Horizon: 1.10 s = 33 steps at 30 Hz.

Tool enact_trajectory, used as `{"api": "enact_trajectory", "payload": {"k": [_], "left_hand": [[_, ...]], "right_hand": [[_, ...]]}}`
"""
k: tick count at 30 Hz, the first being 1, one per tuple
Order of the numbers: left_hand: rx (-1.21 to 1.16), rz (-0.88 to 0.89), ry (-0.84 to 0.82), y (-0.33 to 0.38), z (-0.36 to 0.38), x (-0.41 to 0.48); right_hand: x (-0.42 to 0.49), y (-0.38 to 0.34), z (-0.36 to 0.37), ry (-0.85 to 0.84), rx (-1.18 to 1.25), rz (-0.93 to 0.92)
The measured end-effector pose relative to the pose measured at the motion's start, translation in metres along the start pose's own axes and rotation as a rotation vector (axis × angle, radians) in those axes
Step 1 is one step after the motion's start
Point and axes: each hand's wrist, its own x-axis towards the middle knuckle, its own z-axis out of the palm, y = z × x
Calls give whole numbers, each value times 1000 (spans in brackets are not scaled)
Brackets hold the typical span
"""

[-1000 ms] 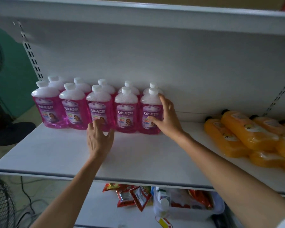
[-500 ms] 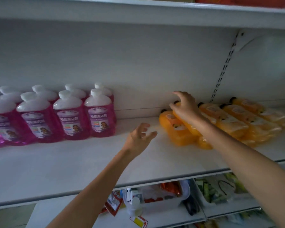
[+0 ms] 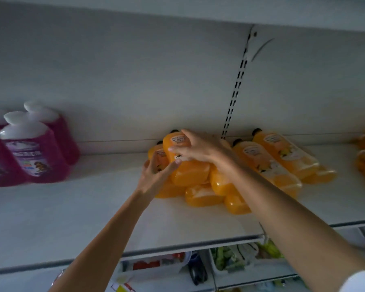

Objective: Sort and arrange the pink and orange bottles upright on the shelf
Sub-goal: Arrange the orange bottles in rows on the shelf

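Head view: right hand (image 3: 195, 147) grip is wrapping the top orange bottle (image 3: 188, 172) on the lying pile, frame centre, on the shelf (image 3: 72, 207). Left hand (image 3: 156, 175) is cupping beside it, hold unclear. Probably liquid-heavy with slick plastic, so mid-body is looking safest.

Pink bottles (image 3: 33, 153) motion-blurred, leftmost ones cropped by frame edge. Right hand (image 3: 198, 149) covers part of top orange bottle (image 3: 190, 173) label; left hand (image 3: 156, 175) hides leftmost orange bottle (image 3: 156, 151) midsection. Lower-shelf goods (image 3: 230, 256) too blurred to identify.
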Motion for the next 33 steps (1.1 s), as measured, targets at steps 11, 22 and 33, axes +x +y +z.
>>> {"api": "enact_trajectory", "payload": {"k": [11,22,33], "left_hand": [[27,63,-26,18,87,14],[79,261,104,39,84,-17],[-225,308,88,13,-11,-33]], "right_hand": [[-7,83,-28,15,-86,19],[-9,57,-23,262,356,-291],[0,-10,14,87,738,-440]]}}
